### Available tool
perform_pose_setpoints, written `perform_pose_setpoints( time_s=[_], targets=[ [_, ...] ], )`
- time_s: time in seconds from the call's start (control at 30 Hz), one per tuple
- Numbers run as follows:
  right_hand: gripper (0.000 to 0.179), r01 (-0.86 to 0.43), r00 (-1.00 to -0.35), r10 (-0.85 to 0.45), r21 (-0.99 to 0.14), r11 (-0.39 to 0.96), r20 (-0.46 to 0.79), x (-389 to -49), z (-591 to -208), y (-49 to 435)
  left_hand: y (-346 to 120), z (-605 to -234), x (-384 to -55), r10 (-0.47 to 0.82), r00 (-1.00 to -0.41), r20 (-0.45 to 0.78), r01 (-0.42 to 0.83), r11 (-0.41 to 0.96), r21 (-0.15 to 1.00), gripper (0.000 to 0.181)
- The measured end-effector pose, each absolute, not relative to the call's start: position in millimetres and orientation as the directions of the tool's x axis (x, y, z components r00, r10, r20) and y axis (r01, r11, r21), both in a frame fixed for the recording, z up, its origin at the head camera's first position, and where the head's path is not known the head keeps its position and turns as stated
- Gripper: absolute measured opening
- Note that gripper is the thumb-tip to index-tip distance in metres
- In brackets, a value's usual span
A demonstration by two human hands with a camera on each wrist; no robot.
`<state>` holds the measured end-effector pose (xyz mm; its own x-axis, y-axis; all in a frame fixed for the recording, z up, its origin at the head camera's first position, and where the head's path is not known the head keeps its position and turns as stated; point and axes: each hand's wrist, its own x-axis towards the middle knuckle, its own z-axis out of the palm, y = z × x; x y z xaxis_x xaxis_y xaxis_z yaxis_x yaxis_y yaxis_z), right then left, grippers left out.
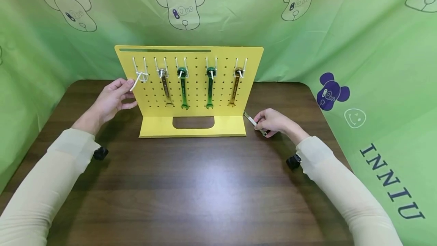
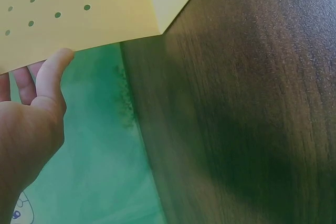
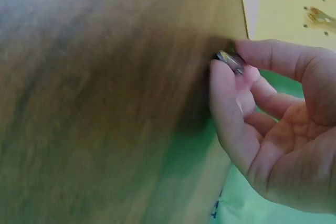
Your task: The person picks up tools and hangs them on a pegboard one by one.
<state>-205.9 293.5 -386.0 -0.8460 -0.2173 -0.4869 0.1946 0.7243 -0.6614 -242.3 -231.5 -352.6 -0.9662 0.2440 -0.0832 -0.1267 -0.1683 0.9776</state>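
A yellow pegboard [image 1: 191, 86] stands upright on its folded base. At its left edge, my left hand [image 1: 114, 98] holds the board between thumb and fingers, close beside the leftmost white hook [image 1: 136, 81]; some fingers pass behind the board, partly hidden in the left wrist view. To the right of the base, my right hand [image 1: 273, 121] pinches a small silver wrench [image 1: 251, 120] between thumb and fingertips, low over the table. The right wrist view shows only the wrench's end [image 3: 229, 62] between the fingertips.
Hanging on the other hooks are a brownish wrench [image 1: 165, 88], two green wrenches [image 1: 183, 90] and a copper-coloured wrench [image 1: 235, 90]. The brown wooden table [image 1: 205, 185] reaches to a green printed curtain [image 1: 232, 18] behind and at both sides.
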Motion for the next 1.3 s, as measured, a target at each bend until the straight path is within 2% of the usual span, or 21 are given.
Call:
perform_pose_setpoints(
  time_s=[0.3,0.47,0.7,0.93,1.03,1.17,1.3],
  targets=[
    [0.035,0.174,-0.794,-0.349,-0.736,0.655,-0.498,-199.0,-358.8,305.7,-231.9,-351.3,-243.9,0.245,-0.966,-0.083,-0.126,-0.166,0.978,0.022],
    [0.037,0.122,-0.747,-0.447,-0.762,0.636,-0.492,-195.5,-343.6,293.4,-231.8,-350.6,-244.5,0.242,-0.968,-0.068,-0.109,-0.159,0.981,0.023],
    [0.036,0.073,-0.659,-0.585,-0.815,0.575,-0.472,-194.9,-331.9,244.0,-232.7,-349.4,-246.3,0.256,-0.964,-0.075,-0.114,-0.141,0.983,0.024],
    [0.03,-0.056,-0.605,-0.7,-0.856,0.513,-0.38,-196.9,-320.4,179.0,-233.4,-351.5,-244.2,0.253,-0.963,-0.089,-0.122,-0.117,0.986,0.024],
    [0.026,-0.071,-0.583,-0.735,-0.879,0.471,-0.346,-195.8,-316.2,149.6,-234.6,-354.8,-240.8,0.273,-0.957,-0.098,-0.135,-0.119,0.984,0.024],
    [0.023,-0.128,-0.582,-0.766,-0.899,0.418,-0.273,-198.1,-308.3,114.6,-235.7,-357.0,-239.6,0.303,-0.95,-0.078,-0.129,-0.152,0.98,0.023],
    [0.022,-0.2,-0.586,-0.789,-0.911,0.362,-0.185,-203.7,-300.3,85.2,-235.1,-355.6,-242.5,0.28,-0.958,-0.068,-0.111,-0.14,0.984,0.025]
  ],
)
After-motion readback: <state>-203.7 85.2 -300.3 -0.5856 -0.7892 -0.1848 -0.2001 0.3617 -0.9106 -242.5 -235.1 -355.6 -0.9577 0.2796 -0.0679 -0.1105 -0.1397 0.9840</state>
